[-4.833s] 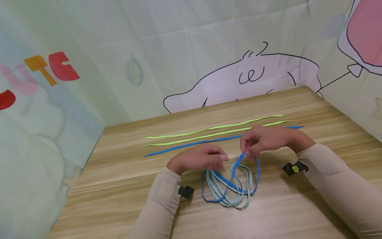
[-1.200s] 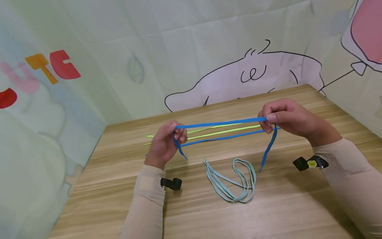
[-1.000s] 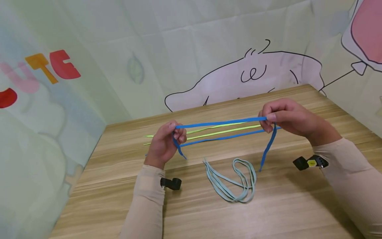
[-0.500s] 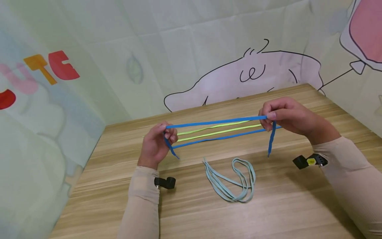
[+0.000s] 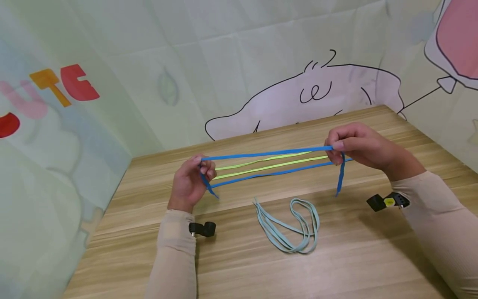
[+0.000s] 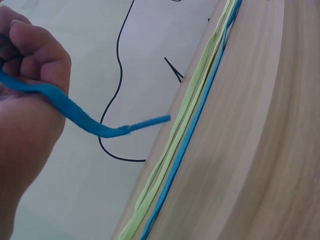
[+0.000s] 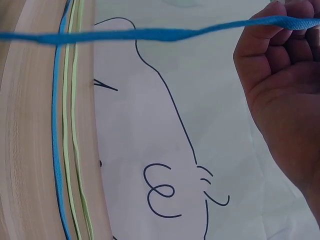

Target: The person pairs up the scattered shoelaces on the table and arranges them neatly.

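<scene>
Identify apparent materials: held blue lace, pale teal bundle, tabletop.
Held blue lace: matte woven textile, likely; flat, limp, weave showing in the right wrist view.
Pale teal bundle: probably similar matte textile; soft, folded loops.
Tabletop: wood or wood-look laminate, can't tell which; streaked grain, faint sheen.

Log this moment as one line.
left hand: pinches blue lace; right hand: pinches same lace; lace: stretched between hands, ends hanging; table: pale-blue bundle, yellow-green laces, second blue lace

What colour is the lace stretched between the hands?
The lace is plain blue; the head view shows its span best.
</scene>
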`<state>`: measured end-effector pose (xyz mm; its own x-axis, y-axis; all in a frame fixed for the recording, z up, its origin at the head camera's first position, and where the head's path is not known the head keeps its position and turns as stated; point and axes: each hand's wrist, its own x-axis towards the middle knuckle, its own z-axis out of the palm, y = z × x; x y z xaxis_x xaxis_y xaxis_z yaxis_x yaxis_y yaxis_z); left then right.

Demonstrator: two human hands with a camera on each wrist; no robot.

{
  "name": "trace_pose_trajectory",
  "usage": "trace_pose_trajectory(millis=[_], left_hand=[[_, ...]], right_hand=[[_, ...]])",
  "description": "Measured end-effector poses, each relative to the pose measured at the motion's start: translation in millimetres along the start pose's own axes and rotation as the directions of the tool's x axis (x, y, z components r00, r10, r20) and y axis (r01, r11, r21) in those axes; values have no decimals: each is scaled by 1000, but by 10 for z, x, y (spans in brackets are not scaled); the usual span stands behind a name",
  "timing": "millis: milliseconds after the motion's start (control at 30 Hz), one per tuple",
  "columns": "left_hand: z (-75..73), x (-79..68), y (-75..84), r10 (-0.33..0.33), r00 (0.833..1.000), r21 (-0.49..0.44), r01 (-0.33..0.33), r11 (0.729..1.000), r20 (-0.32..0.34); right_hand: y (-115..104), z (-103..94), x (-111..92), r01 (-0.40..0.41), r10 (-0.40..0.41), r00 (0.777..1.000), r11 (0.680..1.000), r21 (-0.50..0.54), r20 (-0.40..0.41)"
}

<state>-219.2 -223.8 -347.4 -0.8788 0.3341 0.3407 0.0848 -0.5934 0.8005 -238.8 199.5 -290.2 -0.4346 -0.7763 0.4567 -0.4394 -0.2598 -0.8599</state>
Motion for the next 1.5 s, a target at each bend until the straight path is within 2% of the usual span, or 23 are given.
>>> trace_pose_trajectory(millis=[400, 567, 700, 867, 1100, 1233, 1367, 1500], left_hand=[[-74, -50, 26, 25, 995, 48, -20, 999, -93], [-92, -66, 48, 19, 990, 80, -8, 997, -138], [-117, -78, 68, 10, 989, 110, 6, 994, -144], [-129, -80, 77, -8, 989, 129, 27, 991, -148], [-122, -73, 74, -32, 980, 234, 79, 969, -197], [-129, -81, 76, -65, 967, 287, 137, 948, -245], [-160, -94, 83, -105, 964, 293, 177, 940, -245], [-187, -98, 87, -114, 967, 289, 180, 940, -229]], right_hand=[[56, -69, -60, -53, 51, 997, 998, -38, -60], [91, -147, -94, -131, 117, 985, 984, -117, -123], [99, -179, -114, -191, 166, 972, 971, -146, -166], [117, -207, -126, -185, 166, 973, 976, -113, -160], [146, -256, -157, -157, 143, 978, 983, -89, -154], [175, -289, -178, -249, 215, 953, 957, -146, -212], [208, -313, -192, -419, 349, 889, 881, -221, -295], [234, -330, -203, -535, 442, 829, 805, -256, -341]])
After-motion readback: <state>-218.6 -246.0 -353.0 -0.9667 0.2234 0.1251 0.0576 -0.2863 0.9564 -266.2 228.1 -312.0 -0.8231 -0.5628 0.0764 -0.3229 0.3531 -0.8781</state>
